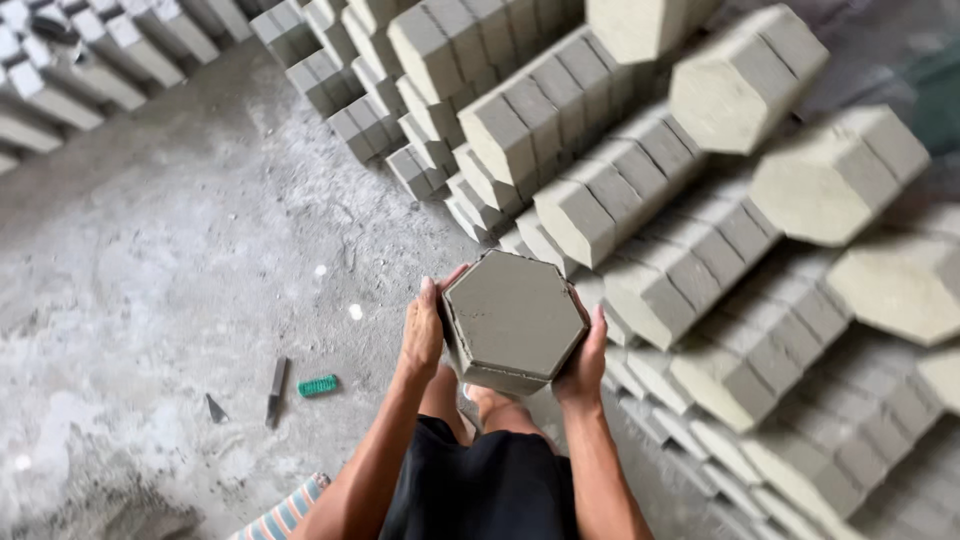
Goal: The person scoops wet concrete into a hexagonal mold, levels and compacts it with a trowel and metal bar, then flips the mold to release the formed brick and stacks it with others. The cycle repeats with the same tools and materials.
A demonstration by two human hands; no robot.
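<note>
Hexagonal concrete block (514, 318) pinched between left hand (423, 330) and right hand (584, 355), stacked hexagonal blocks (640, 200) just beyond, green brush (318, 385) on floor (200, 250).

Hexagonal block (513, 318) between both hands, stacked blocks (640, 200) right and behind — tools (277, 388) on floor (180, 250) left.

Both hands raised, left hand (422, 335), right hand (585, 355), palms inward

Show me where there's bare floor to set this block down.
Bare floor lies left of the block, between the stacked rows and the small tools. Right of the hands it is crowded: blocks lie row on row, with no gap showing.
</note>
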